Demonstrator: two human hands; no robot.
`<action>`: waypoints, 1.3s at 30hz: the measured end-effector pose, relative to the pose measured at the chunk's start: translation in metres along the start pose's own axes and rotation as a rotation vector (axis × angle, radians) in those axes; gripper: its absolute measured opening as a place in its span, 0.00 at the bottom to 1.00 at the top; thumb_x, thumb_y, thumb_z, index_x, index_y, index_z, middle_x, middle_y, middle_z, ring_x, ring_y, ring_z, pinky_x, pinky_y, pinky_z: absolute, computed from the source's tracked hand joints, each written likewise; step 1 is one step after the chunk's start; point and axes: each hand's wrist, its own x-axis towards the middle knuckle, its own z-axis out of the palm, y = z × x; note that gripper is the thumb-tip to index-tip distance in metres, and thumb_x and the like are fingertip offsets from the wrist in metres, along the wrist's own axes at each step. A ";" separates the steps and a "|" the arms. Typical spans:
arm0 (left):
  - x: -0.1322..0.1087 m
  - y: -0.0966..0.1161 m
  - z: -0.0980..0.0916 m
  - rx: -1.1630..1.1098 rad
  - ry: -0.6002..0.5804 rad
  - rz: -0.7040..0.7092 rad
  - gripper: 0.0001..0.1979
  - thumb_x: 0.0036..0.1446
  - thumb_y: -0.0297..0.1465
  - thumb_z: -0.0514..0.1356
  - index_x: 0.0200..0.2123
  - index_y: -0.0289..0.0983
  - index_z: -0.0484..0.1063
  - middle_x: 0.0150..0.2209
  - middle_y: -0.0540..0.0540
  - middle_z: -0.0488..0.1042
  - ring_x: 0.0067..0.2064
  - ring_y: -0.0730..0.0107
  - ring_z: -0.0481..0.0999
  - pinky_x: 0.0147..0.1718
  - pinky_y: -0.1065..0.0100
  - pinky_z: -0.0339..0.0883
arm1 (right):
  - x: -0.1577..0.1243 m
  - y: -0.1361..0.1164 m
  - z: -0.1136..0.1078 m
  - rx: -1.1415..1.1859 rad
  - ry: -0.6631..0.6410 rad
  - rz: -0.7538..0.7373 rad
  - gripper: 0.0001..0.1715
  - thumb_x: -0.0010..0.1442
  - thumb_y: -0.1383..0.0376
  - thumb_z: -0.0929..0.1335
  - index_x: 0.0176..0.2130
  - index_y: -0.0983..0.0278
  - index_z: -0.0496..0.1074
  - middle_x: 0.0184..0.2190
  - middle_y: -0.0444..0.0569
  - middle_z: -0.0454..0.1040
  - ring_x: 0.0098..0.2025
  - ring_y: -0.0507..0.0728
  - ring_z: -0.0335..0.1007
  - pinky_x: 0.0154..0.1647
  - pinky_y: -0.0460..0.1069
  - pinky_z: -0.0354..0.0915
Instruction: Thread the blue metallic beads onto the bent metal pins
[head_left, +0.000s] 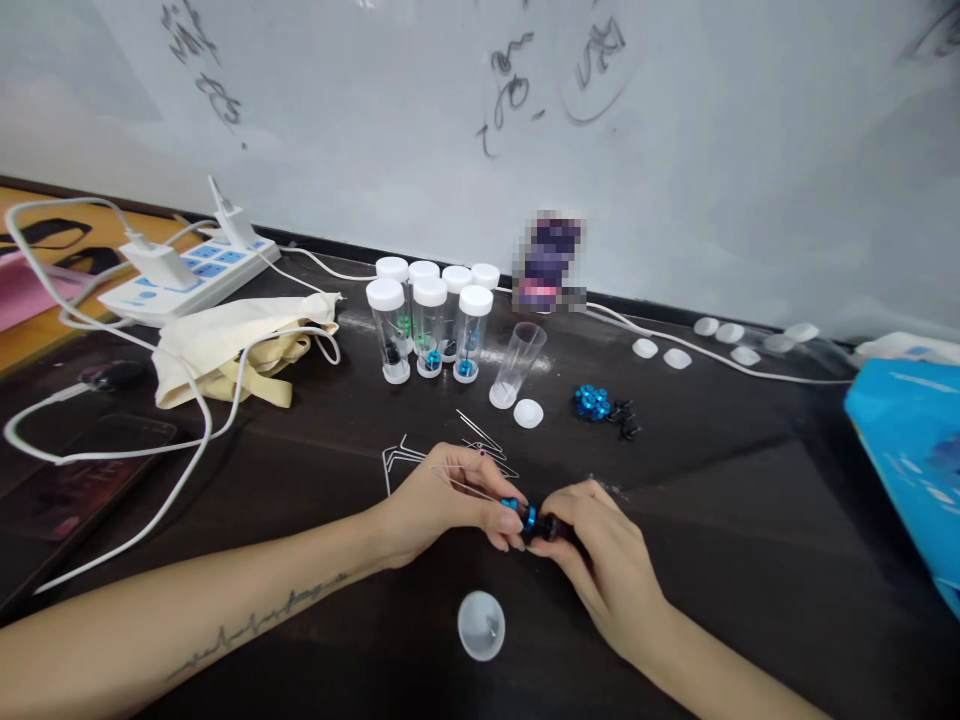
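Observation:
My left hand [450, 505] is closed, its thumb and fingers pinching a small blue and black part [531, 518] with a metallic blue ring. A thin metal rod runs back from that part beneath the fingers; its kind is hard to make out. My right hand [611, 555] grips the part's black end [551, 527] between thumb and fingers, so both hands meet on it. Bent hex keys [397, 457] lie beside my left hand. In front of the hands stands a small translucent cup [481, 626] with something tiny inside. Beyond are blue metal pieces [592, 402] and black screws [624, 415].
Several white-capped clear tubes [430, 330] stand behind the hands, next to an uncapped tube [520, 360] and a loose cap [528, 413]. More caps [677, 358] lie right. A phone [551, 260] leans on the whiteboard. Left are a cloth bag [225, 340], cables and power strip [202, 265].

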 end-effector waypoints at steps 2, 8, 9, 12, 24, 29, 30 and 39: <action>0.000 0.000 0.000 -0.007 0.006 -0.003 0.09 0.41 0.23 0.72 0.27 0.30 0.76 0.25 0.46 0.80 0.27 0.68 0.80 0.25 0.74 0.74 | 0.000 0.000 0.000 0.004 0.013 -0.017 0.07 0.69 0.63 0.62 0.39 0.63 0.66 0.29 0.47 0.71 0.29 0.55 0.65 0.34 0.51 0.61; -0.001 0.001 0.001 0.030 0.005 -0.030 0.10 0.40 0.25 0.73 0.26 0.30 0.76 0.23 0.46 0.79 0.26 0.67 0.80 0.25 0.72 0.74 | 0.000 -0.001 0.000 0.012 -0.041 -0.015 0.21 0.71 0.57 0.57 0.31 0.63 0.67 0.24 0.45 0.67 0.25 0.54 0.61 0.32 0.51 0.58; -0.001 0.001 0.001 0.035 -0.001 -0.032 0.10 0.40 0.26 0.73 0.26 0.30 0.76 0.23 0.46 0.79 0.27 0.67 0.80 0.25 0.72 0.74 | 0.000 -0.001 0.000 0.012 -0.051 -0.015 0.22 0.71 0.58 0.56 0.30 0.63 0.66 0.24 0.45 0.67 0.25 0.54 0.61 0.32 0.51 0.57; -0.001 0.000 0.001 0.029 -0.010 -0.022 0.09 0.41 0.25 0.72 0.27 0.30 0.77 0.23 0.45 0.79 0.26 0.68 0.80 0.25 0.72 0.74 | -0.001 -0.001 0.000 0.007 -0.056 -0.007 0.18 0.71 0.59 0.57 0.32 0.64 0.65 0.26 0.46 0.67 0.27 0.54 0.61 0.33 0.51 0.57; -0.001 0.001 0.001 0.014 -0.003 -0.017 0.09 0.41 0.24 0.72 0.27 0.30 0.76 0.24 0.46 0.79 0.27 0.68 0.80 0.24 0.74 0.74 | -0.003 0.002 0.001 0.036 -0.039 0.047 0.26 0.70 0.50 0.53 0.34 0.63 0.65 0.25 0.46 0.66 0.27 0.54 0.60 0.32 0.52 0.58; 0.000 0.001 0.001 -0.012 -0.010 0.017 0.07 0.43 0.22 0.71 0.27 0.30 0.77 0.25 0.46 0.79 0.27 0.70 0.80 0.25 0.75 0.74 | -0.003 0.001 -0.001 0.023 -0.011 0.042 0.05 0.67 0.64 0.63 0.42 0.63 0.65 0.32 0.48 0.70 0.31 0.55 0.64 0.35 0.52 0.61; 0.000 0.001 0.001 -0.013 -0.012 0.013 0.07 0.43 0.22 0.71 0.27 0.30 0.77 0.25 0.46 0.80 0.27 0.70 0.80 0.25 0.75 0.74 | -0.003 0.000 -0.001 0.024 -0.009 0.023 0.04 0.67 0.65 0.63 0.42 0.63 0.65 0.31 0.48 0.70 0.31 0.55 0.64 0.35 0.52 0.61; -0.001 0.000 0.001 0.007 -0.028 -0.005 0.07 0.43 0.22 0.71 0.28 0.30 0.77 0.24 0.46 0.79 0.27 0.69 0.81 0.25 0.74 0.75 | -0.001 0.000 -0.001 0.017 -0.038 -0.021 0.14 0.70 0.61 0.59 0.35 0.63 0.66 0.28 0.48 0.70 0.30 0.56 0.65 0.34 0.52 0.60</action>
